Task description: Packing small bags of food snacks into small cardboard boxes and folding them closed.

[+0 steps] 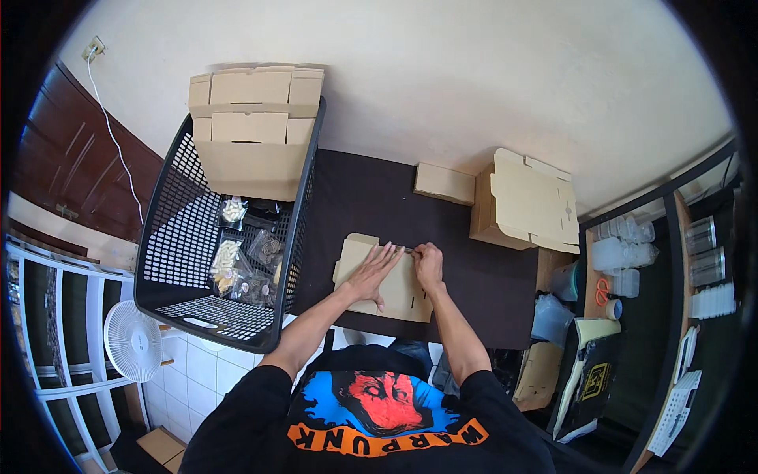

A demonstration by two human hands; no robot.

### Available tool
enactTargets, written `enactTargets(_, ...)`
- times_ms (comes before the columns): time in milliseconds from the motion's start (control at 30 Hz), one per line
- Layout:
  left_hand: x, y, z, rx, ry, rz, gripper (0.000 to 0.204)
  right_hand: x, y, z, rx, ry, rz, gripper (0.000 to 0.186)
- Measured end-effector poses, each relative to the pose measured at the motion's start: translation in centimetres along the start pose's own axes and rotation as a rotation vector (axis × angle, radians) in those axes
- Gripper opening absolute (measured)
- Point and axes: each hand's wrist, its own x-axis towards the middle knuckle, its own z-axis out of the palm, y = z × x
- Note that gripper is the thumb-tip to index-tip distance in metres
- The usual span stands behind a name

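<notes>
A flat die-cut cardboard box blank (399, 306) lies on the dark table in front of me, with small slots near its right side. My left hand (369, 276) rests on it, palm down and fingers stretched toward its far edge. At the far right edge, my right hand (429, 266) is closed, its fingers pinched on the cardboard. The fingertips of both hands come close together along that edge. Whether the right fingers hold anything besides the cardboard is too small to tell.
Left of the table, a black plastic basket (298, 213) holds folded cardboard boxes (254, 167) and several small clear packets (227, 257). At the back right stand a stack of cardboard blanks (533, 197) and a small closed box (444, 183). Shelves with red scissors (602, 292) line the right.
</notes>
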Motion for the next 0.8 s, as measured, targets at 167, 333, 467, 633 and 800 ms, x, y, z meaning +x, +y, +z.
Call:
enactTargets(167, -1.3, -1.8, 1.2, -0.044, 0.066, 0.048, 0.160, -0.5, -0.2, -0.5, 0.055, -0.024, -0.019, 0.010)
enactTargets(333, -1.0, -1.2, 0.8, 0.059, 0.097, 0.042, 0.156, -1.0, -0.1, -0.3, 0.060, -0.001, -0.017, 0.011)
enactTargets(467, -1.4, -0.8, 0.6, 0.010, 0.125, 0.026, 0.153, -0.7, 0.1, -0.2, 0.065, -0.009, 0.009, 0.011)
enactTargets(633, -1.5, -1.1, 0.8, 0.059, 0.095, -0.140, 0.139, 0.0, -0.3, -0.4, 0.067, -0.022, 0.046, 0.013)
enactTargets(800, -0.7, -0.4, 0.6, 0.064, 0.085, -0.194, 0.140, -0.1, 0.0, -0.7, 0.055, -0.033, -0.005, 0.013)
